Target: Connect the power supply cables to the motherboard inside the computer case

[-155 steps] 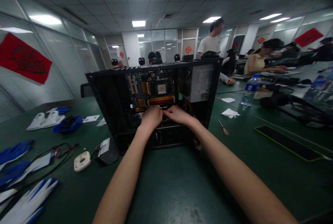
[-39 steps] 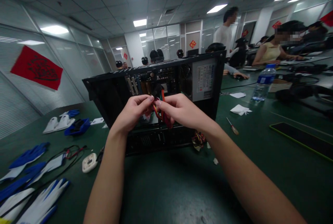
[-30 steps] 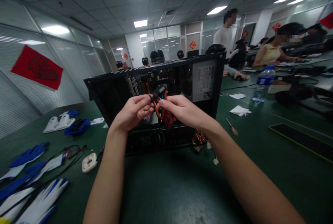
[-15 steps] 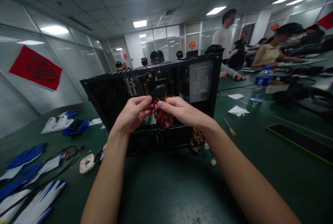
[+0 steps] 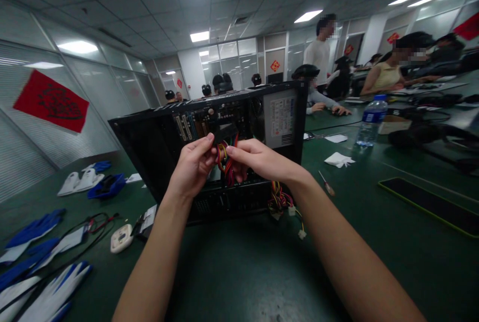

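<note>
A black computer case (image 5: 144,157) stands on the table with its side off, showing the motherboard (image 5: 234,112) and a grey power supply (image 5: 279,117). In front of the opening, my right hand (image 5: 252,160) is closed around a bundle of coloured power cables (image 5: 224,165). The bundle ends in a wide black connector (image 5: 225,134), held upward. My left hand (image 5: 194,162) pinches at the left side of this connector and its wires, thumb on top. More loose cables (image 5: 279,197) with white plugs hang out at the case's lower right.
Work gloves (image 5: 56,292), a blue tray (image 5: 107,186) and a white round-cornered device (image 5: 121,238) lie on the left. To the right are a screwdriver (image 5: 327,183), crumpled tissue (image 5: 339,159), water bottle (image 5: 371,121) and black mat (image 5: 430,205). Other people sit and stand beyond.
The computer case's right side has shifted slightly left and tilted a little. Both hands keep their hold on the cable bundle and connector. The whole view has moved slightly.
</note>
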`<state>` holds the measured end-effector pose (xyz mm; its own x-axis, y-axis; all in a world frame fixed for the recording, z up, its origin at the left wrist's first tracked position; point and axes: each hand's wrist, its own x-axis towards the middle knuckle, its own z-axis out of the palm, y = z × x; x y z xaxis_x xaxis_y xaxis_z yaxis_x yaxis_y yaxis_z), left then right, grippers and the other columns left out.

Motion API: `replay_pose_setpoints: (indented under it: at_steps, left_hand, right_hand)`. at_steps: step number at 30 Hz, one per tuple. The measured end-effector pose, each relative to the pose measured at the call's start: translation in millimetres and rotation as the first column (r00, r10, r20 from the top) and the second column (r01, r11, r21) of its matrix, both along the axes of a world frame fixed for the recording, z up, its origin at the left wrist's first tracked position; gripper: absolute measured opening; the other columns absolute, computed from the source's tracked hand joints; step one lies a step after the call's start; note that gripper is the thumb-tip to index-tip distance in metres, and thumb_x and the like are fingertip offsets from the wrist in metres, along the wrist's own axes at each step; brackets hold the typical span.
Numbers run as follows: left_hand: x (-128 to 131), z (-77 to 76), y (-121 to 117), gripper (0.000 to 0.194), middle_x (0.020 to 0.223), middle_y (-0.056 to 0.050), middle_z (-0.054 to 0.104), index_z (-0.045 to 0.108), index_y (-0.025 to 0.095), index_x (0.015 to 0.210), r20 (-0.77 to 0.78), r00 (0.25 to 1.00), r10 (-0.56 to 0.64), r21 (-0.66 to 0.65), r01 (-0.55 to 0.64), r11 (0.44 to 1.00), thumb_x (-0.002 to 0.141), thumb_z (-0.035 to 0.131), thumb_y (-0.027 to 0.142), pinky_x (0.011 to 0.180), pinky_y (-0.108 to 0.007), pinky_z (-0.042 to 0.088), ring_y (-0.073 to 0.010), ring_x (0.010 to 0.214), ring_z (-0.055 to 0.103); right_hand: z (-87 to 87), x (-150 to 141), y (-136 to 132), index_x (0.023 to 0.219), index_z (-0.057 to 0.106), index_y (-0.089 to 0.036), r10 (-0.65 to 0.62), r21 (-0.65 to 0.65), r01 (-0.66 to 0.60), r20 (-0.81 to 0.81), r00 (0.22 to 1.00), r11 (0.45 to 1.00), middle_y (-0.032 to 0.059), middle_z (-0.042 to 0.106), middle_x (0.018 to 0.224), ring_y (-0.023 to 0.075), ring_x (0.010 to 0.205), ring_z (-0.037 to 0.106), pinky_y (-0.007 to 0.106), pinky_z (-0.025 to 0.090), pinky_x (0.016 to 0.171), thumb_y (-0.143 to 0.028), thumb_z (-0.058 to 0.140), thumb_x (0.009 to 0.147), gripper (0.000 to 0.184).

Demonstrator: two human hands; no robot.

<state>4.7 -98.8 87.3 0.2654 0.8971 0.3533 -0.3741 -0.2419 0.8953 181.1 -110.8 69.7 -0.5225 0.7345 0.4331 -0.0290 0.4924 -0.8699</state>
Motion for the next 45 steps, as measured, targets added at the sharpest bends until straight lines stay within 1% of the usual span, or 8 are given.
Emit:
replay_pose_setpoints:
  at_steps: [9,15,19,22,28,33,39,45]
  left_hand:
    - [7,0.9,-11,0.040,0.056,0.003,0.053,0.060,0.014,0.062,-0.069,0.988,0.140,0.032,-0.138,0.990,0.068,0.086,0.044,0.043,-0.016,0.033,-0.0047,0.047,0.046]
    - [10,-7.0,-11,0.044,0.054,0.003,0.050,0.057,0.016,0.057,-0.179,0.953,0.245,0.207,-0.207,0.956,0.081,0.076,0.048,0.045,-0.020,0.033,-0.0061,0.046,0.041]
    - [12,-6.5,-17,0.024,0.069,0.000,0.065,0.071,0.016,0.079,-0.270,0.924,0.270,0.317,-0.179,0.931,0.084,0.073,0.040,0.060,-0.023,0.046,-0.0132,0.064,0.058]
    - [15,-4.8,-23,0.023,0.085,-0.003,0.072,0.074,0.015,0.099,-0.332,0.880,0.340,0.429,-0.180,0.885,0.085,0.070,0.032,0.072,-0.026,0.050,-0.0199,0.083,0.064]
    - [17,-9.3,-21,0.019,0.091,-0.006,0.072,0.073,0.015,0.101,-0.383,0.777,0.500,0.574,-0.224,0.788,0.089,0.062,0.026,0.078,-0.027,0.049,-0.0214,0.088,0.063]
    - [16,-11.9,-21,0.023,0.088,-0.005,0.070,0.071,0.016,0.108,-0.430,0.749,0.505,0.580,-0.200,0.790,0.089,0.063,0.025,0.072,-0.025,0.048,-0.0184,0.077,0.061]
    - [16,-13.2,-19,0.018,0.082,-0.004,0.069,0.073,0.017,0.100,-0.434,0.782,0.447,0.565,-0.150,0.812,0.085,0.066,0.025,0.077,-0.027,0.047,-0.0208,0.081,0.062]
    - [11,-9.2,-19,0.019,0.079,-0.003,0.069,0.074,0.016,0.099,-0.463,0.782,0.416,0.558,-0.108,0.823,0.086,0.064,0.026,0.069,-0.026,0.046,-0.0210,0.076,0.061]
  right_hand:
    - [5.1,4,-8,0.077,0.059,-0.015,-0.044,0.011,0.043,0.076,0.996,0.999,-0.0001,0.060,0.061,0.0106,0.054,0.058,0.021,0.045,0.051,-0.056,0.054,0.097,0.046]
    - [6.1,6,-9,0.070,0.058,-0.016,-0.125,0.075,0.117,0.116,0.985,0.990,0.0005,0.060,0.060,0.0114,0.053,0.055,0.023,0.044,0.051,-0.051,0.052,0.098,0.045]
    - [5.4,7,-8,0.071,0.056,-0.017,-0.160,0.072,0.155,0.082,0.984,0.985,-0.0001,0.059,0.059,0.0117,0.053,0.055,0.022,0.043,0.050,-0.053,0.052,0.097,0.044]
    - [3.4,6,-6,0.072,0.056,-0.017,-0.185,0.095,0.179,0.058,0.981,0.979,-0.0004,0.058,0.060,0.0116,0.054,0.054,0.022,0.042,0.050,-0.053,0.052,0.097,0.044]
    - [-1.4,-1,1,0.081,0.060,-0.016,-0.282,0.152,0.276,0.019,0.959,0.949,0.0006,0.061,0.070,0.0127,0.062,0.055,0.023,0.043,0.057,-0.047,0.054,0.096,0.035]
    - [-4.0,-5,7,0.091,0.064,-0.015,-0.399,0.158,0.413,-0.116,0.910,0.897,0.0025,0.065,0.081,0.0141,0.070,0.057,0.025,0.046,0.063,-0.040,0.054,0.095,0.027]
    - [-5.6,-3,10,0.083,0.063,-0.015,-0.417,0.178,0.431,-0.109,0.902,0.885,0.0017,0.064,0.076,0.0141,0.068,0.056,0.025,0.045,0.061,-0.043,0.060,0.092,0.029]
    - [-5.8,-3,9,0.078,0.064,-0.015,-0.434,0.184,0.452,-0.128,0.892,0.873,0.0016,0.063,0.073,0.0133,0.064,0.054,0.024,0.043,0.057,-0.049,0.064,0.088,0.036]
